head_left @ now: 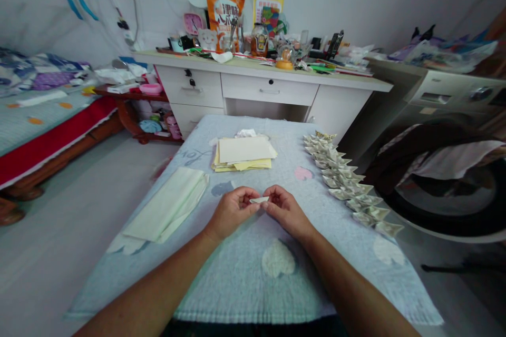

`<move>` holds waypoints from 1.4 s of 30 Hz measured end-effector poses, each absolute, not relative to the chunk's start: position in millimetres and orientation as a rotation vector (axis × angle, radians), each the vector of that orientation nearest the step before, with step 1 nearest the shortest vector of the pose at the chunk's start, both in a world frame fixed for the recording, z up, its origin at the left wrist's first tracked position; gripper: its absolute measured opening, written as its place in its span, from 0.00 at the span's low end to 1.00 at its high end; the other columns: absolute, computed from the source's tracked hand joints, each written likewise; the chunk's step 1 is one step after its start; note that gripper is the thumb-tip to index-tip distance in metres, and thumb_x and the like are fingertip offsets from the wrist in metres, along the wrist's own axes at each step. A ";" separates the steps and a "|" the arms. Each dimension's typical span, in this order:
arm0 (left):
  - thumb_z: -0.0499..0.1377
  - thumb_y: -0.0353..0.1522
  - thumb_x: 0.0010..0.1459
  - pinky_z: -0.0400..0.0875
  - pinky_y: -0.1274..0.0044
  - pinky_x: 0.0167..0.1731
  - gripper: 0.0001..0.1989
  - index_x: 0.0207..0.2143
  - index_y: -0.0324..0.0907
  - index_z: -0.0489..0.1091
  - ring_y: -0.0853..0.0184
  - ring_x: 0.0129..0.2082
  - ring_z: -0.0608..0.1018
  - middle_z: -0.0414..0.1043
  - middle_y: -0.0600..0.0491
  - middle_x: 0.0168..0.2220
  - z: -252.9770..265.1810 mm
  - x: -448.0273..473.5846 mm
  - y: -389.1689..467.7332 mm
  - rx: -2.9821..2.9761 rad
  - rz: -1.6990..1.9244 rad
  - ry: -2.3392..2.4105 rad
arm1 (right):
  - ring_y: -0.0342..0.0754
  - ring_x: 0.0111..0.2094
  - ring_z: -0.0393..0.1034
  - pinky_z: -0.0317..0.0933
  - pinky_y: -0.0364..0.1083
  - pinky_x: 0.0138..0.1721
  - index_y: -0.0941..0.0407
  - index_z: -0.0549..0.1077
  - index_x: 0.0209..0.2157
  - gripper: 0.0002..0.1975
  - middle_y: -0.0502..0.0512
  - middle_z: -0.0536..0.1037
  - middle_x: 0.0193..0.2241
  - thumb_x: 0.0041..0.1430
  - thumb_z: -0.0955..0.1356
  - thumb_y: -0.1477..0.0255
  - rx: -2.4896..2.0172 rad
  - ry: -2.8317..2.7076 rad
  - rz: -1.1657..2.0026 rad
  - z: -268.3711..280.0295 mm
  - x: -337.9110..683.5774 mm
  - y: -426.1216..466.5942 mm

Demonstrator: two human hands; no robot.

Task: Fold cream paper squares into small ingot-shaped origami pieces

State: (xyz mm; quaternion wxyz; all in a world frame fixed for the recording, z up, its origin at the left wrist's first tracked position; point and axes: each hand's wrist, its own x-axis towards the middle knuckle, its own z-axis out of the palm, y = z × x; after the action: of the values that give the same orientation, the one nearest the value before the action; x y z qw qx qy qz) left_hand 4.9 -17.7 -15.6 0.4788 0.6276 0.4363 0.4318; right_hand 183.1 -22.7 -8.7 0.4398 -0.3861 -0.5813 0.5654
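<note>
A small folded piece of pale paper [259, 200] is pinched between both hands above the cloth-covered table. My left hand [233, 210] grips its left end with thumb and fingers. On the other end, my right hand [285, 210] is closed in the same way. Just beyond the hands lies a stack of cream and yellow paper sheets [245, 150]. Left of my left hand rests a larger pile of pale green-white paper [168, 205]. Several folded paper boats [343, 176] stand in a long row along the table's right side.
The table wears a light blue cloth [221, 284] with heart patterns. A white desk [269, 87] cluttered with jars and an orange bag [223, 13] stands behind it. A washing machine [446, 100] is at right, a bed [43, 110] at left.
</note>
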 end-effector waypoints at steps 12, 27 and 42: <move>0.69 0.36 0.45 0.67 0.80 0.31 0.19 0.38 0.37 0.69 0.71 0.28 0.74 0.74 0.54 0.30 -14.7 7.4 -15.6 1.314 1.023 0.939 | 0.42 0.29 0.63 0.58 0.42 0.32 0.55 0.66 0.34 0.17 0.48 0.70 0.28 0.49 0.73 0.62 -0.873 -1.399 1.474 -17.3 180.9 -19.0; 0.67 0.35 0.48 0.71 0.77 0.36 0.16 0.39 0.37 0.70 0.67 0.33 0.77 0.77 0.50 0.34 -15.7 0.7 -16.3 1.324 1.049 0.947 | 0.40 0.27 0.62 0.55 0.40 0.29 0.57 0.69 0.33 0.16 0.48 0.70 0.26 0.50 0.73 0.61 -0.910 -1.403 1.457 -15.5 184.3 -19.2; 0.60 0.36 0.54 0.70 0.76 0.32 0.12 0.37 0.36 0.73 0.67 0.29 0.76 0.77 0.50 0.31 0.2 2.5 -21.3 1.249 1.060 0.925 | 0.40 0.23 0.60 0.52 0.40 0.26 0.58 0.73 0.30 0.07 0.47 0.70 0.21 0.52 0.68 0.68 -1.039 -1.441 1.359 -7.4 189.4 -19.4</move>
State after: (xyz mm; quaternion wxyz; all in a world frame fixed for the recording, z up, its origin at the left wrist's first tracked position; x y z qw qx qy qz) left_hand 2.5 -21.3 0.2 0.5892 0.5363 0.3974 0.4553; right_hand 189.4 -19.4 -7.4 0.4371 -0.4178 -0.5793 0.5466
